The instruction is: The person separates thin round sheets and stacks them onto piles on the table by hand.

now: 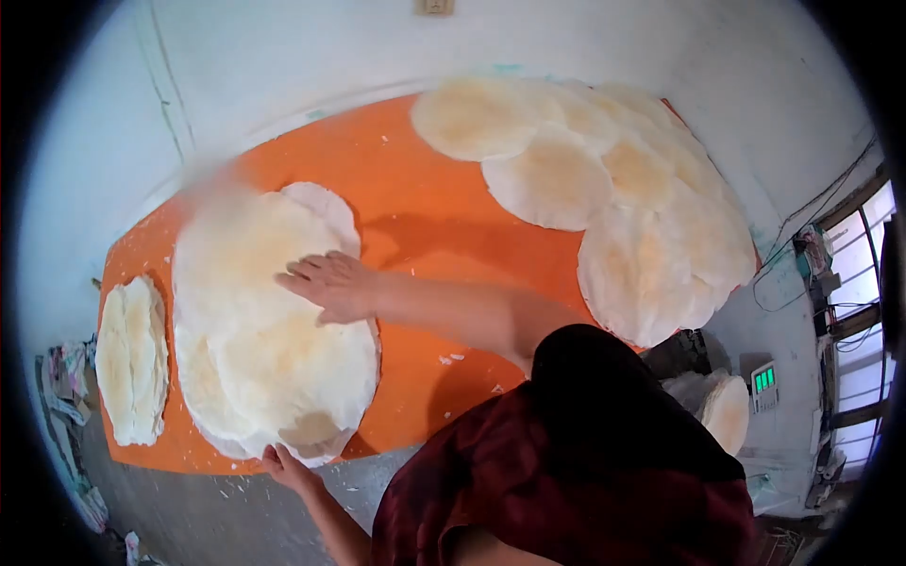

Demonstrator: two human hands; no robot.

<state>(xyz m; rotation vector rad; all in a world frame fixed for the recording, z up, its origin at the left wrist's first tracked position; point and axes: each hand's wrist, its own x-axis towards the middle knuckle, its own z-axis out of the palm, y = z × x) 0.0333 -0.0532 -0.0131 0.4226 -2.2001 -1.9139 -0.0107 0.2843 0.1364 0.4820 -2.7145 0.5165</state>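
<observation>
Large, thin, round flatbreads [274,354] lie in an overlapping pile at the left of the orange table. My right hand [335,286] is over the middle of this pile, palm down with fingers spread, apparently resting on the top bread. Low at the near edge of the pile, my left hand [286,466] pinches the rim of a flatbread; its fingertips are partly hidden. A narrow stack of folded flatbreads [133,363] sits further left.
A wide heap of overlapping flatbreads [651,189] covers the right end of the orange table [425,208]. Right of my body are a scale with a lit green display [763,380] and another bread stack [725,415]. A white wall [311,47] borders the table, and cables hang near the window.
</observation>
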